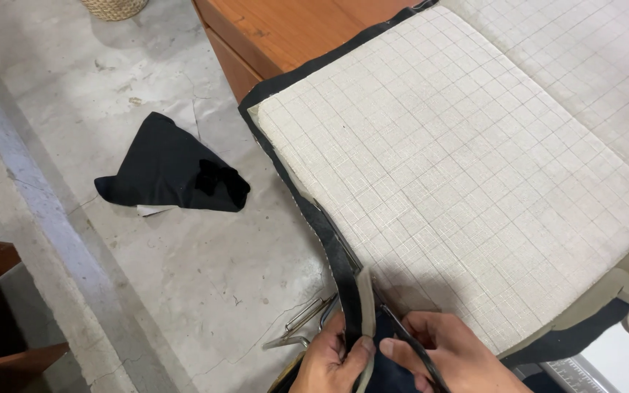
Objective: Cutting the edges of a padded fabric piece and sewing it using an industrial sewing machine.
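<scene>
At the bottom centre of the frame, the left hand (336,358) pinches a black trim strip (338,251) along the quilted pad (460,167), fingers clamped; the right hand (449,356) grips scissors (409,346). A crooked cut could nick the pad or fingers.

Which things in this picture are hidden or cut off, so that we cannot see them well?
Head view only:
- Left hand and right hand: wrists cut off by the bottom edge.
- Scissors: handles hidden inside the right hand.
- Black fabric edge: its lower end is covered by both hands.
- Woven basket: cut off by the top edge.
- Metal wire piece on the floor: too thin to identify.
- Black cloth on the floor: covers something white.
</scene>
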